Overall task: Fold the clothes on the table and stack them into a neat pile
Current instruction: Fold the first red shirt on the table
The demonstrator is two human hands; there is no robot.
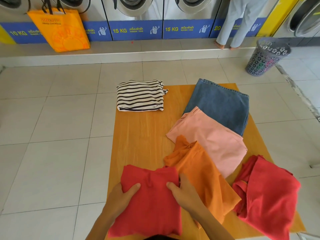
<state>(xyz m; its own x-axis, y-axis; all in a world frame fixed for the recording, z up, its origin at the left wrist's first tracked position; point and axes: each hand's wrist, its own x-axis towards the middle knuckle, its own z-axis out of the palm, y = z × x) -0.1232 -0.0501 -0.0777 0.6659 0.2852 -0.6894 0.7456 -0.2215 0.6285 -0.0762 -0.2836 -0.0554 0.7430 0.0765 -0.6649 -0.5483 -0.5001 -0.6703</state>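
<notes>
Landmark: wooden table (138, 135), orange-brown top, standing on a pale tiled floor (52, 118).
Red garment in hand: folded red cloth (150, 201) at the table's near left corner, its near end overhanging the near edge.
Left hand: left hand (121, 196) grips the left edge of this red cloth, thumb on top, fingers hidden under the fabric.
Right hand: right hand (183, 189) grips the right edge of the same cloth, thumb on top, fingers tucked between it and the orange garment.
Orange garment: orange cloth (200, 174), loosely laid, just right of the held piece and touching it, one end bunched toward the table's middle.
Pink garment: pink cloth (211, 139), flat, right of the table's centre, partly under the orange cloth and overlapping the denim.
Denim: blue jeans (223, 104), folded, at the table's far right corner.
Striped garment: black-and-white striped top (140, 95), folded, at the table's far left corner, overhanging the far edge, well apart from the others.
Second red garment: crumpled red cloth (266, 196) at the table's near right edge, hanging over the side.
Beyond the table, far side: row of washing machines (135, 16) with blue labels; orange bag (60, 30) hanging in front; another person's legs (233, 23).
Beyond the table, far right: grey perforated laundry basket (268, 58) on the floor.
</notes>
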